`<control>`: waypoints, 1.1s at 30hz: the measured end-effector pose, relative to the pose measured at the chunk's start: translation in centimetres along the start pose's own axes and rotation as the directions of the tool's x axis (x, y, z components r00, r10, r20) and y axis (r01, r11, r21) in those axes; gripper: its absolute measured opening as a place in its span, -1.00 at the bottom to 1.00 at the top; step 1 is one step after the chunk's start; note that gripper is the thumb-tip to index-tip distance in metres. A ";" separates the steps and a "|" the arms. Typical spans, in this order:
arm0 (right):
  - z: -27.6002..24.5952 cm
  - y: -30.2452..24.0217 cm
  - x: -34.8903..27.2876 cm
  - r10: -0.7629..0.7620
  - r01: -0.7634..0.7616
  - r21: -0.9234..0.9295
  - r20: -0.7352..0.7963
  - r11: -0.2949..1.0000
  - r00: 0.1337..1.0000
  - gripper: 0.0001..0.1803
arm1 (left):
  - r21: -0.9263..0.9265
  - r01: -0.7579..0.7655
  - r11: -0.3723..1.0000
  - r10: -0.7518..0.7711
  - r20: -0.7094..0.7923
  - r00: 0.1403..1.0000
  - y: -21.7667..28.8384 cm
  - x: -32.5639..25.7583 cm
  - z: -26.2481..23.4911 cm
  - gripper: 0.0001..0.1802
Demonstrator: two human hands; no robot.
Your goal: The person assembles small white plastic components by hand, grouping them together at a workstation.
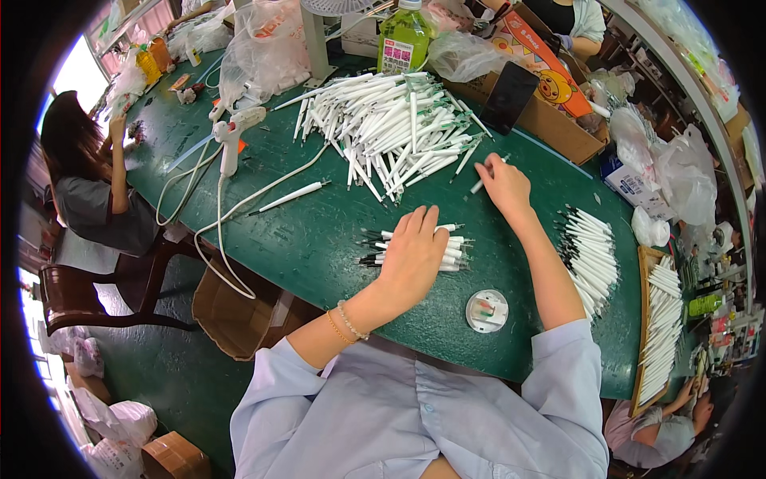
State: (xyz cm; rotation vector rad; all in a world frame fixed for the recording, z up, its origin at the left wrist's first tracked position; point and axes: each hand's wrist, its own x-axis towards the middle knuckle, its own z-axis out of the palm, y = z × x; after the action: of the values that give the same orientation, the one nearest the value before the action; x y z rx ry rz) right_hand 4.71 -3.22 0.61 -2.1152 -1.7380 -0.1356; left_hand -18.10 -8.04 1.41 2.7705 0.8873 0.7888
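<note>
My left hand [415, 251] lies flat over a small row of white pen-like sticks [456, 254], its fingers stretched out and together. Dark tips stick out on the row's left side, and clear ends show on the right. Farther right, the fingers of my right hand [504, 188] are closed on a single white pen [477, 188] just above the green table; its middle is partly hidden. Beyond both hands is a big heap of white pens [383, 128] with greenish clear ends. To the right of my right forearm lies a loose stack of white pens [594, 255] with black tips.
A round white dish [487, 323] with small coloured bits stands near me. At left are a lone pen [291, 196] and a corded glue gun [231, 140]. A dark phone [509, 97], a green bottle [404, 40], a carton [558, 128] and a pen-filled wooden tray [641, 383] surround the work area.
</note>
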 end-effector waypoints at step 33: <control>-6.3 -7.8 -11.6 -0.202 0.155 0.825 -0.051 0.543 0.978 -0.87 | -0.882 0.382 -0.274 -0.303 0.456 0.837 0.6 -0.5 -3.6 -0.70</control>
State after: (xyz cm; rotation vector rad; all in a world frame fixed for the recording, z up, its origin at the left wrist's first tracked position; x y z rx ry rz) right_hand -4.22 -15.01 4.57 -1.2270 -1.5672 0.5939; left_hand -19.98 -8.92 4.40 0.9163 0.5167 0.7147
